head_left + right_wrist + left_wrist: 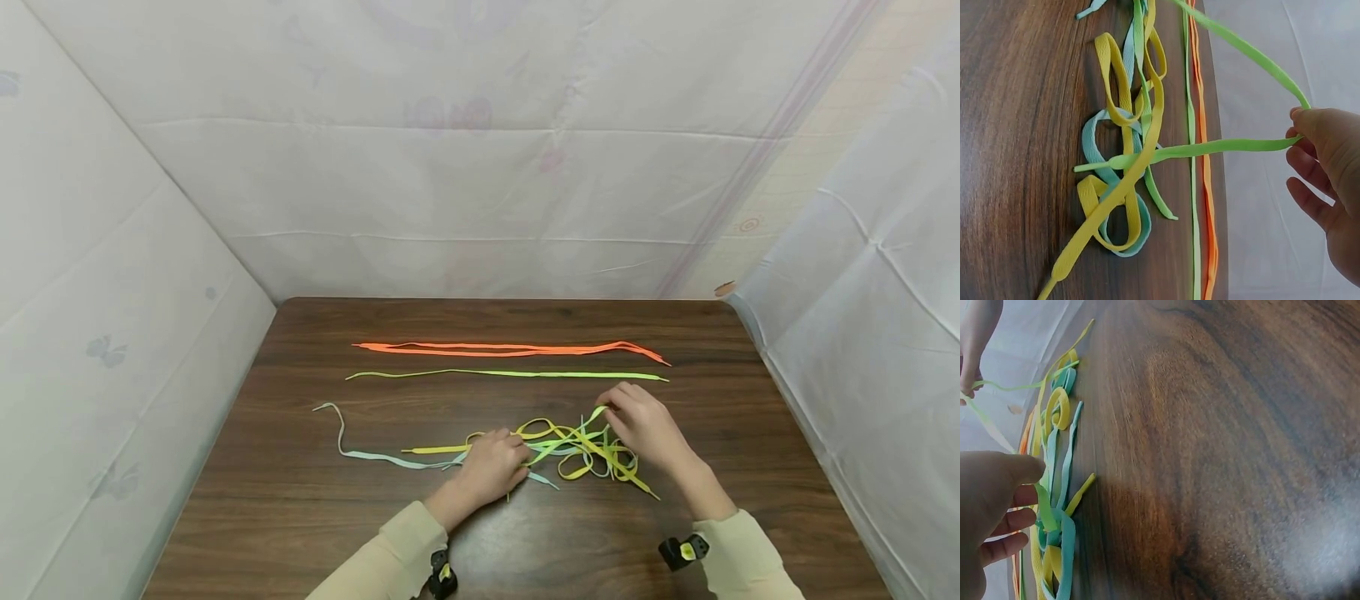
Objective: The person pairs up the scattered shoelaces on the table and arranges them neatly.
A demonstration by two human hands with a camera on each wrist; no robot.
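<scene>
In the right wrist view, my right hand (pixel 1335 169) pinches a bright green shoelace (pixel 1210 148) between thumb and fingers, raised off the table with its tipped end hanging back over the pile. My left hand (pixel 491 467) is over the left part of the tangle; its thumb and index finger pinch the same green lace, which spans both hands in the left wrist view. Beneath lie looped yellow shoelaces (pixel 1102 212) and light blue shoelaces (pixel 1089 140), crossing one another. One light blue end (pixel 390 457) trails out to the left with a curled tip.
Behind the tangle, a single green shoelace (pixel 570 374) lies straight across the dark wooden table (pixel 300 533). Farther back is a bundle of orange shoelaces (pixel 510 353), also stretched sideways. White sheeting (pixel 450 192) hangs behind the table and along both sides.
</scene>
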